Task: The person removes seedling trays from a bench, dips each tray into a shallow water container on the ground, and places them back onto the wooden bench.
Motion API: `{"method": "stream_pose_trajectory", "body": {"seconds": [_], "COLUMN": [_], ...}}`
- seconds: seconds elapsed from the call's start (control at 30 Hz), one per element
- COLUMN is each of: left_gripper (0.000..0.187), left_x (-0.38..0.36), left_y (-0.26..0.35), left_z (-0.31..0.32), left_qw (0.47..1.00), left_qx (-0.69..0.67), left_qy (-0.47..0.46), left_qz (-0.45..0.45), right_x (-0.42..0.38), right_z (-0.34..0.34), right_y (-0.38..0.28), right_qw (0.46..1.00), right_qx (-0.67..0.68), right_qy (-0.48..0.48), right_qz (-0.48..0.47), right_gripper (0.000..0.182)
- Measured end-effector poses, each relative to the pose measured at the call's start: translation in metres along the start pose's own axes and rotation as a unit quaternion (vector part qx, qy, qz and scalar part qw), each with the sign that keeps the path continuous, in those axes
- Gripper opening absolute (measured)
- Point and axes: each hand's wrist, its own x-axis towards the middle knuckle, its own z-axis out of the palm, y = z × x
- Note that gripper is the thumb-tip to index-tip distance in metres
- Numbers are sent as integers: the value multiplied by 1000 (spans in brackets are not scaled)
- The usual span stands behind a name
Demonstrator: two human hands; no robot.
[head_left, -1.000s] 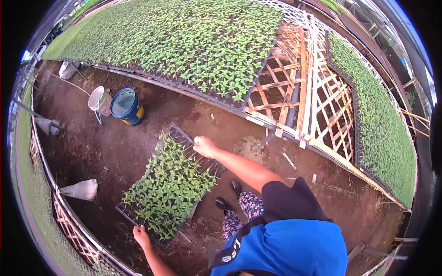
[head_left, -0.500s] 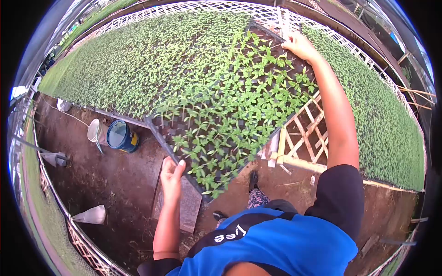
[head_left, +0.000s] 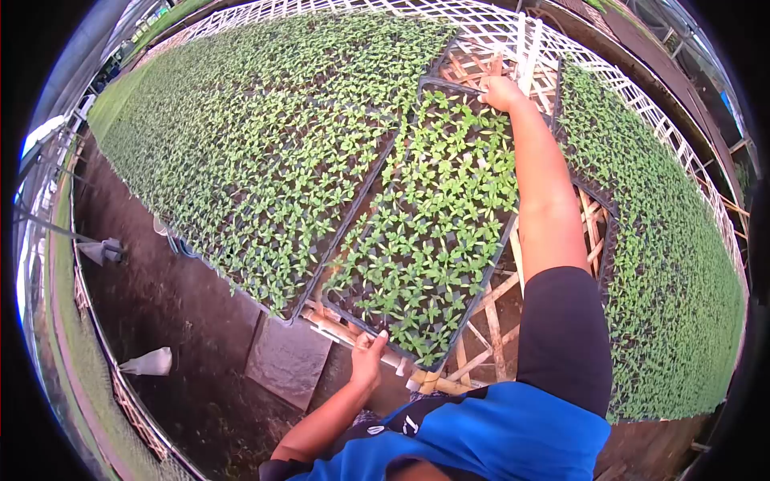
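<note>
Seedling tray [head_left: 429, 232] lies at centre frame, over a gap in the lattice bench [head_left: 497, 301], between the filled trays [head_left: 257, 144] at left and the seedling bed [head_left: 666, 240] at right. It sits at a slant to its left neighbour and does not appear fully seated; whether its underside rests on the slats cannot be told.

Left hand [head_left: 367, 354], lower centre, is closed on the tray's near edge. Right hand [head_left: 501, 92], upper centre, arm at full stretch, grips the far corner.

Risks, as judged:
- The tray is thin, long and loaded, held only at two opposite points. It could sag or twist in the middle and spill plugs.
- The open lattice below offers few supports. An edge set between slats could drop through and tip the tray.
- The left edge is close to the neighbouring tray; sliding it in could crush seedlings on both.
- The stretched right arm gives weak control; a slip there would drop the far end.

A flat slab [head_left: 289, 361] lies on the soil path [head_left: 160, 297] at lower left, beside a white bag [head_left: 148, 362].
</note>
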Motion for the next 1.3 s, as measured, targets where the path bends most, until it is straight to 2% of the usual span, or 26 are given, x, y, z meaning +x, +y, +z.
{"method": "stream_pose_trajectory", "body": {"seconds": [0.03,0.07,0.13,0.17,0.23,0.27,0.3,0.37,0.43,0.47,0.5,0.57,0.63,0.73,0.77,0.83,0.9,0.93,1.0,1.03,1.07,1.1,1.13,1.17,1.23,1.3], "left_gripper": [9,9,10,10,12,14,17,18,22,27,34,46,59,75,85,99,99,92,59,43,33,26,25,24,25,24], "left_x": [-2,-4,-13,-14,-19,-16,-8,22,68,90,103,168,175,239,234,226,254,242,261,270,238,245,261,259,236,228], "left_y": [-3,-4,11,19,31,41,55,98,135,154,176,177,203,181,185,185,170,178,174,169,184,180,162,156,160,163], "left_z": [-5,-8,-5,-7,-21,-26,-29,-24,1,20,40,56,89,92,96,103,94,97,90,84,96,94,93,97,107,116], "left_qw": [1000,998,990,987,972,959,931,891,900,912,918,868,885,899,891,891,892,895,912,913,919,918,894,858,788,772], "left_qx": [13,26,78,127,223,280,337,392,334,303,345,418,443,422,426,419,412,410,381,373,359,348,383,411,486,461], "left_qy": [-6,-12,-11,-7,2,27,51,59,36,-14,-28,-28,-92,-119,-155,-168,-176,-164,-132,-158,-162,-192,-200,-204,-147,-144], "left_qz": [-27,-52,-114,-98,-71,32,132,220,278,276,194,268,111,20,-31,-51,-53,-59,-72,-44,-22,3,117,229,347,414], "right_x": [5,5,9,12,13,21,29,14,0,-9,-27,-80,-140,-231,-256,-293,-300,-304,-298,-295,-292,-291,-285,-280,-269,-260], "right_z": [15,28,49,57,69,85,96,94,94,93,87,70,67,85,97,152,123,134,127,132,149,161,144,153,161,140], "right_y": [4,8,14,14,17,28,42,41,47,49,42,21,9,-8,-12,-8,-61,-62,-77,-77,-70,-66,-83,-81,-87,-98], "right_qw": [999,998,993,988,987,983,980,983,991,987,973,920,903,918,912,823,713,675,622,647,707,761,783,781,780,805], "right_qx": [-37,-60,-78,-89,-37,-54,-85,-56,32,74,154,312,337,245,213,430,563,592,621,604,543,475,412,415,382,315], "right_qy": [-7,10,-41,-67,-49,-34,-81,-55,53,108,150,235,255,183,159,121,31,65,124,147,187,222,233,274,360,369], "right_qz": [31,14,79,109,150,172,158,166,119,98,79,41,82,253,313,350,417,435,461,442,413,383,404,378,340,341], "right_gripper": [27,27,28,29,31,31,32,33,33,33,32,30,29,28,28,27,25,24,21,19,19,19,15,14,15,17]}}
